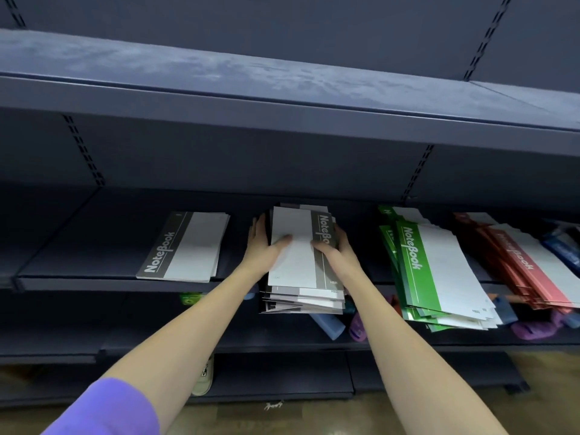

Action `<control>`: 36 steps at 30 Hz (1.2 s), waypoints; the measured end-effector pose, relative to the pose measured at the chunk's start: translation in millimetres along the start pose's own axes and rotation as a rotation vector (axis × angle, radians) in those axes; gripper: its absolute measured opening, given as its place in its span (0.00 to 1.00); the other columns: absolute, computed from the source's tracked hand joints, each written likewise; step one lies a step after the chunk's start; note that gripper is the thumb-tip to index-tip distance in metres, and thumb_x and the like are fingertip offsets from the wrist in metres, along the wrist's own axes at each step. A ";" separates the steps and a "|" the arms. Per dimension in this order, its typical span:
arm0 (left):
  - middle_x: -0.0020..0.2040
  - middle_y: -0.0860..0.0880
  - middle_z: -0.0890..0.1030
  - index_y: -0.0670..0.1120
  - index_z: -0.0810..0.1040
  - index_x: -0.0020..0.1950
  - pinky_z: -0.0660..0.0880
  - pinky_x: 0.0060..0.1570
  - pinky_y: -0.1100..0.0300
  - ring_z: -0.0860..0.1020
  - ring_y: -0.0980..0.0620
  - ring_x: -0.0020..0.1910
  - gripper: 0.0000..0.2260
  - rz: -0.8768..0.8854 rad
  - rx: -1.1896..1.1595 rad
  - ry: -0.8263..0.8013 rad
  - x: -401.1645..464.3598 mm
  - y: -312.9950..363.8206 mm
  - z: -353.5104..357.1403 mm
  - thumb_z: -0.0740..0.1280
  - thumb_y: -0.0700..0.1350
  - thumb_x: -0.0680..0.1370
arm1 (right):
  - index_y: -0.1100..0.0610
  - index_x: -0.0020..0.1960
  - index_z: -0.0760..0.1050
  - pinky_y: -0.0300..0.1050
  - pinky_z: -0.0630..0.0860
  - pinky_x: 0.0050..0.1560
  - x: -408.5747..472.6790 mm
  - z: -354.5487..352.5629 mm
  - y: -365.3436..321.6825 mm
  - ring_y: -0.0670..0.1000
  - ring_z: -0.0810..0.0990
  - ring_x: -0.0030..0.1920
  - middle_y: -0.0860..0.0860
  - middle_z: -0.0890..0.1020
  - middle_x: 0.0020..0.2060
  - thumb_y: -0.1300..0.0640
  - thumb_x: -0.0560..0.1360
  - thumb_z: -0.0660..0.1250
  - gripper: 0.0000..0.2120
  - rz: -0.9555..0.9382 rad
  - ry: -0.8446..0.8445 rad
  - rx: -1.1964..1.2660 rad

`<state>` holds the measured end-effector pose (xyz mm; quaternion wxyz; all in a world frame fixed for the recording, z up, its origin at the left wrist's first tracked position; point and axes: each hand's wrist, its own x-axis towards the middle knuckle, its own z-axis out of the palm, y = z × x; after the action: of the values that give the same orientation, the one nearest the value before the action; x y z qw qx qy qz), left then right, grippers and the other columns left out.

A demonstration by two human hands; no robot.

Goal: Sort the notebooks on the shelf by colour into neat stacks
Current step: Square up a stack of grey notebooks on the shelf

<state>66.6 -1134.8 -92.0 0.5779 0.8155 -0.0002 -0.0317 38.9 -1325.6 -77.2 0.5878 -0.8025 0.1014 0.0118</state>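
Dark navy shelf [282,108] with a mottled pale sheen on its top; grey notebooks [185,246] and a grey stack [301,252], each cover white with a grey band lettered in white. Green stack [436,271]: white covers with green bands and white lettering; red stack [527,265]: white with red bands. Blue notebooks [565,246] at far right; purple sleeve [110,409]; brown wood-grain floor [408,412].

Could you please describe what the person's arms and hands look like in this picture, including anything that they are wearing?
Both forearms are bare from the elbow down. The left arm has a purple sleeve that ends near the elbow; no sleeve shows on the right arm. The left hand and the right hand are bare, with no gloves. No rings, watch or bracelets show.
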 end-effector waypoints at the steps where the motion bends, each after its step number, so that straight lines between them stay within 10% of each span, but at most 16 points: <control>1: 0.82 0.51 0.47 0.53 0.47 0.82 0.51 0.78 0.43 0.47 0.49 0.81 0.45 0.006 -0.016 -0.015 0.4 0.8 2.7 0.70 0.61 0.74 | 0.46 0.78 0.58 0.46 0.68 0.60 1.2 -2.9 1.3 0.49 0.73 0.60 0.45 0.74 0.62 0.49 0.76 0.71 0.35 0.001 0.002 0.002; 6: 0.82 0.51 0.46 0.50 0.48 0.82 0.47 0.75 0.53 0.44 0.54 0.80 0.41 0.053 -0.096 -0.063 -1.7 10.7 24.0 0.71 0.48 0.77 | 0.49 0.78 0.58 0.44 0.66 0.59 3.3 -19.3 7.9 0.49 0.73 0.59 0.46 0.74 0.61 0.54 0.77 0.70 0.34 0.013 -0.003 0.029; 18: 0.78 0.51 0.62 0.51 0.58 0.80 0.58 0.76 0.42 0.54 0.47 0.79 0.34 0.106 0.049 -0.081 0.7 19.9 14.1 0.68 0.48 0.76 | 0.48 0.74 0.62 0.46 0.69 0.61 -3.5 -10.7 5.9 0.49 0.74 0.63 0.48 0.74 0.65 0.53 0.74 0.73 0.33 -0.105 0.026 -0.013; 28: 0.81 0.58 0.45 0.53 0.47 0.82 0.52 0.70 0.62 0.36 0.60 0.78 0.36 0.135 0.118 0.005 -9.1 8.9 25.0 0.64 0.45 0.79 | 0.46 0.75 0.60 0.48 0.70 0.63 0.5 -9.8 4.1 0.48 0.74 0.65 0.45 0.75 0.65 0.45 0.73 0.69 0.34 -0.031 -0.063 -0.060; 36: 0.82 0.48 0.39 0.55 0.48 0.82 0.56 0.76 0.42 0.41 0.40 0.80 0.33 0.119 0.380 -0.087 -1.3 20.0 17.8 0.62 0.51 0.81 | 0.51 0.77 0.57 0.52 0.71 0.68 1.4 -8.1 -7.0 0.54 0.69 0.70 0.53 0.66 0.72 0.52 0.75 0.66 0.33 -0.214 0.015 -0.334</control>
<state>65.1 -1158.2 -79.0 0.4141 0.9062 -0.0793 -0.0324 40.7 -1331.4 -68.4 0.4435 -0.8952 0.0167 -0.0401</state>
